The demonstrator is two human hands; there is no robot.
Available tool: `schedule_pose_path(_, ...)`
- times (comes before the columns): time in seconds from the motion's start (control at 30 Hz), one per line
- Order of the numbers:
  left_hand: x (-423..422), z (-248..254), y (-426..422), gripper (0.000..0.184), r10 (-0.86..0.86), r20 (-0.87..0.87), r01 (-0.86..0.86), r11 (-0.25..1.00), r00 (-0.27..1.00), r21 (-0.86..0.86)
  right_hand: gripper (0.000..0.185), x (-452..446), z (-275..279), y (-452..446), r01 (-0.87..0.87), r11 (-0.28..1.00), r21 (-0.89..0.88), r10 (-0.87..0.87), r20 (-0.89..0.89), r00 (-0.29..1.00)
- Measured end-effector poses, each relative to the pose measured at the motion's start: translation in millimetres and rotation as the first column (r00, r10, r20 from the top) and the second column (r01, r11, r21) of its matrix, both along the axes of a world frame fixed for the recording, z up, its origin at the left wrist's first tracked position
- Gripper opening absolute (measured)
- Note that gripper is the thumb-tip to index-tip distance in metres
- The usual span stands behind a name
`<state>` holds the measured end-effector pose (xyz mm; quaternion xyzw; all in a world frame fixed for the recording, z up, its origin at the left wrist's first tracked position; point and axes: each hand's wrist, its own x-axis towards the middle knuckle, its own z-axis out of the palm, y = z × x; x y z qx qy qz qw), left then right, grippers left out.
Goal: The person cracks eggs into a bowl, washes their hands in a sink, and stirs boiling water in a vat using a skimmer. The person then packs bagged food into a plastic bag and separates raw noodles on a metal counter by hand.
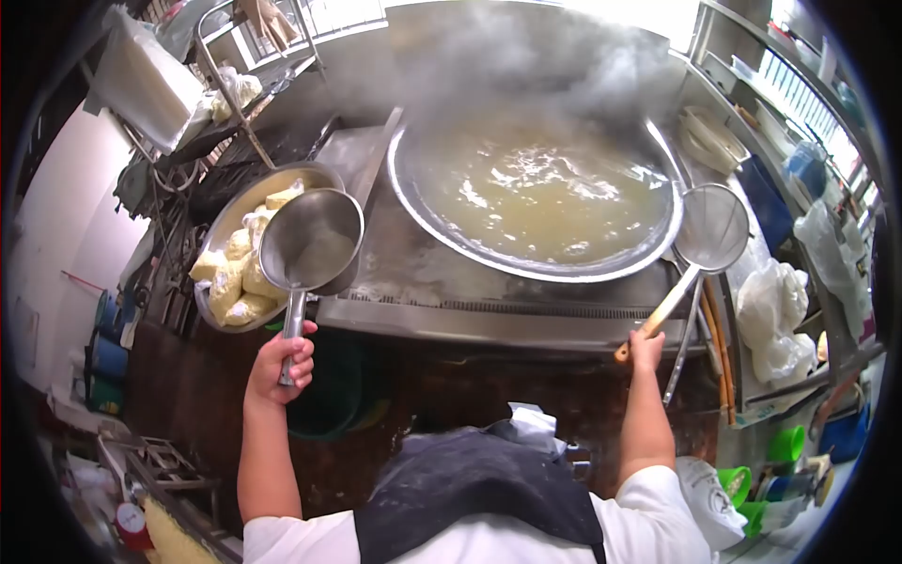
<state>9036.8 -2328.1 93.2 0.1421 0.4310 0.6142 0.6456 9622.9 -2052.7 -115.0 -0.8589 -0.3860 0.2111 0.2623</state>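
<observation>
L hand (285,365): wrapped round the handle of a saucepan (312,242); firm grasp, per my head-cam feed.
R hand (646,351): gripping the wooden end of a strainer (712,227), nr the butt.
Saucepan: bowl ahead & slightly R of L hand, handle approx fwd/back. In my view it overlaps the basin (235,209) w/ yellow bundles (226,285); touching or held above, I can't tell. Contents too dim to ID.
Strainer: long axis slants fwd & R from R hand; mesh head right by R rim of the vat (564,275), contact unclear to me.
Vat vs hands: R hand's nearer its near rim; L hand's farther, off to the L. From L hand, vat lies fwd-R; from R hand, fwd-L.
Vat: round, wide, btwn the two tools; bubbling liquid (554,216) inside, steam (601,66) hiding the far edge from me.
Sticks (719,348): long, wooden, just R of R hand, pointing roughly fwd; neither hand's on them.
</observation>
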Motion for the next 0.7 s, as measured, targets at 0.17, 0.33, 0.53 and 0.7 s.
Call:
schedule_pose_path(0.17, -63.7, 2.8, 45.6, 0.035, -0.050, -0.079, 0.049, 0.999, 0.996, -0.014, 0.094, -29.7, 33.5, -6.8, 0.010, 0.993, -0.114, 0.030, 0.346, 0.938)
schedule_pose_path(0.33, -135.9, 6.3, 102.4, 0.035, -0.104, -0.179, 0.099, 0.994, 0.978, -0.037, 0.084, -36.4, 31.2, -19.7, -0.031, 0.999, 0.024, 0.017, 0.470, 0.882)
schedule_pose_path(0.53, -228.6, 11.6, 172.4, 0.034, -0.209, -0.410, 0.170, 0.977, 0.888, -0.128, 0.074, -39.0, 34.9, -55.9, -0.097, 0.985, 0.145, 0.005, 0.529, 0.849)
schedule_pose_path(0.7, -280.9, 12.9, 224.6, 0.029, -0.257, -0.590, 0.167, 0.965, 0.766, -0.204, 0.071, -45.9, 41.9, -86.1, -0.036, 0.993, 0.116, -0.026, 0.495, 0.868)
